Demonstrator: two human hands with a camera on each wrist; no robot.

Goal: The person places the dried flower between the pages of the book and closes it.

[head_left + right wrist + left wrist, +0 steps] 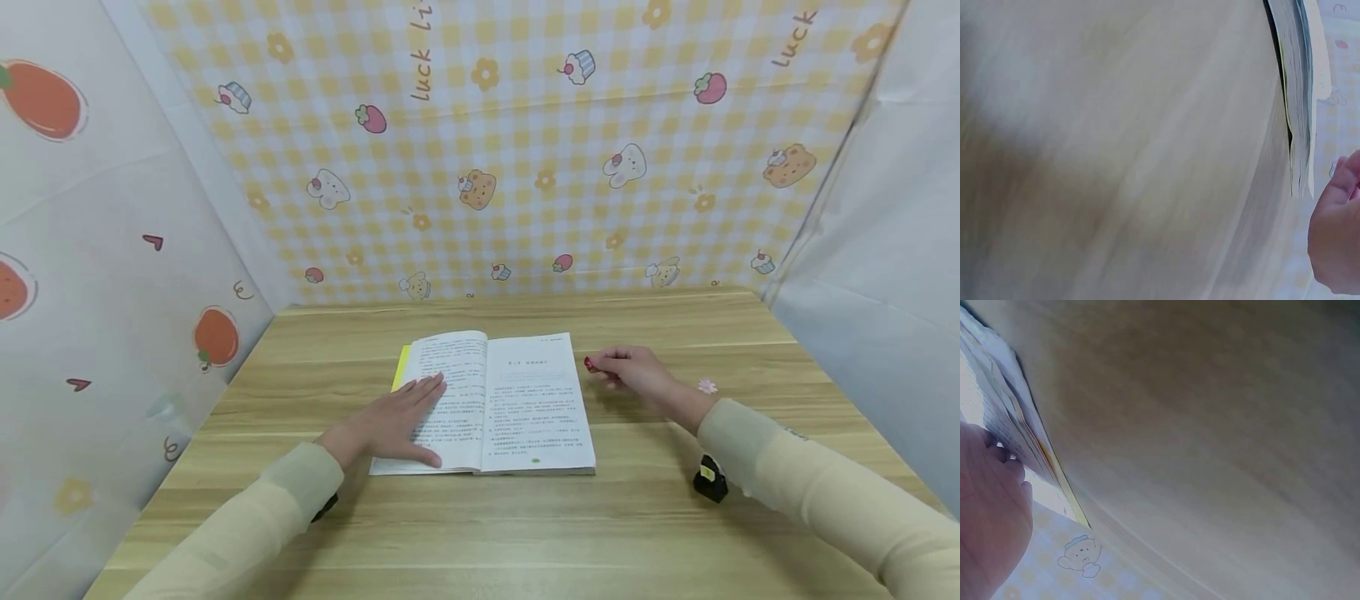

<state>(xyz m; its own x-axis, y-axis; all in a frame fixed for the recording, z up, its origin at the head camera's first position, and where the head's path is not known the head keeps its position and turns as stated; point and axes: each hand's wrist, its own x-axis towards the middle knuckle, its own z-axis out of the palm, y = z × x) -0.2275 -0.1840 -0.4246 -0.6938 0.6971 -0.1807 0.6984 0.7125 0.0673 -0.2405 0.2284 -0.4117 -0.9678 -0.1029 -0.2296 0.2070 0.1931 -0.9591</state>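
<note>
An open book [534, 417] with printed pages lies on the wooden table, a yellow cover edge showing at its left. My left hand [393, 421] rests with spread fingers on the left page; the left wrist view shows this hand [991, 512] by the curved page edges. Just beyond the book's right edge, my right hand [633, 371] pinches a small red object [590, 364] between thumb and fingers. Its exact kind I cannot tell. The right wrist view has that hand [1338, 231] at its right border, near the book's page block [1297, 106].
A small pink flower-shaped piece [707, 386] lies on the table [525, 542] beside the right wrist. Under the right sleeve sits a black device [709, 480] with a yellow label. Behind the table hangs a yellow checked cloth [517, 167]; pale printed sheets stand at both sides.
</note>
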